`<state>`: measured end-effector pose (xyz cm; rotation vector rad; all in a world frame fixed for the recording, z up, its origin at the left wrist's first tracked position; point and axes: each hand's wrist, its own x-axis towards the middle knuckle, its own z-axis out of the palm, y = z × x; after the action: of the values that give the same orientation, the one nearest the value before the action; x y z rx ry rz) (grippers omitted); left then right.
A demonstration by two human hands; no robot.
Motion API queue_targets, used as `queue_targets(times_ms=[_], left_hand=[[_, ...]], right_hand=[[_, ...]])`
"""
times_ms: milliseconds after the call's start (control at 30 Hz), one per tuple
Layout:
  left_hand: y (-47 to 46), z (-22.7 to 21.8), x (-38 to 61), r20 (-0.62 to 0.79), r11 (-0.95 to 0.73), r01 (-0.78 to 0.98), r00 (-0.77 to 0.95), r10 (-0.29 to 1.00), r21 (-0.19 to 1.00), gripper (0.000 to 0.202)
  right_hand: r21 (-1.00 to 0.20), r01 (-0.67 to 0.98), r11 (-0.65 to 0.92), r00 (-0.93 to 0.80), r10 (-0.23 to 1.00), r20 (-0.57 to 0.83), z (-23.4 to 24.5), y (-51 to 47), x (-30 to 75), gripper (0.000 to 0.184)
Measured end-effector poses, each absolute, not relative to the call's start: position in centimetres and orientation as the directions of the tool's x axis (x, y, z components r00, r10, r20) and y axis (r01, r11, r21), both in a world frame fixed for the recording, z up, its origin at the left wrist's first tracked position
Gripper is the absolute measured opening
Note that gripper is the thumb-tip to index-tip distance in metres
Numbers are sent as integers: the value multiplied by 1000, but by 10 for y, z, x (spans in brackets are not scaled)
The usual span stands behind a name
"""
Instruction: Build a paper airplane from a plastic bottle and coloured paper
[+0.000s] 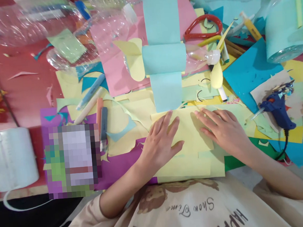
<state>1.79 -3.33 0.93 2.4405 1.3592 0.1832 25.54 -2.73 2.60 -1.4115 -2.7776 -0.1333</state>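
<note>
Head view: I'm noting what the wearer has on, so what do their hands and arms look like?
The left hand and right hand are bare, with no gloves, rings or wristbands visible. The forearms are uncovered too, below loose, cream short sleeves belonging to a shirt with brown print and lettering.

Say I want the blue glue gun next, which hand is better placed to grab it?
Probably your right hand: it's nearer the blue glue gun, which lies to its right. Your left hand is farther away and would likely have to cross past the right. Both rest on pale yellow paper.
</note>
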Motion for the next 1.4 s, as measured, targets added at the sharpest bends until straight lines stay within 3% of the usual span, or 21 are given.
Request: queue_targets(times_ms=[100, 233, 633, 767, 900, 1000, 1133, 1400], left_hand=[[-34, 8, 19, -69, -480, 803, 534, 843, 355, 55], [-35, 5, 20, -52, -493, 806, 536, 842, 326, 58], [-34, 4, 19, -16, -511, 800, 543, 840, 315, 58], [-33, 4, 20, -5, -520, 798, 547, 837, 303, 57], [-33, 1, 22, 6, -527, 804, 547, 837, 275, 59], [-32, 0, 23, 27, -528, 808, 541, 841, 262, 63], [-31, -1, 22, 14, -522, 795, 545, 838, 308, 62], [-30, 6, 12, -1, -539, 788, 565, 825, 298, 53]], right_hand=[[151, 807, 571, -584, 810, 58, 24, -25, 247, 44], [166, 815, 556, -572, 818, 68, 22, -24, 241, 44], [79, 805, 588, -593, 802, 71, 20, -26, 255, 45], [38, 845, 533, -534, 844, 52, 20, -26, 257, 49], [13, 924, 381, -377, 909, 175, 22, -26, 250, 41], [-54, 899, 434, -411, 882, 230, 20, -28, 236, 34], [-176, 765, 620, -615, 784, 86, 11, -28, 221, 52], [-174, 839, 516, -523, 852, 5, 5, -34, 240, 71]])
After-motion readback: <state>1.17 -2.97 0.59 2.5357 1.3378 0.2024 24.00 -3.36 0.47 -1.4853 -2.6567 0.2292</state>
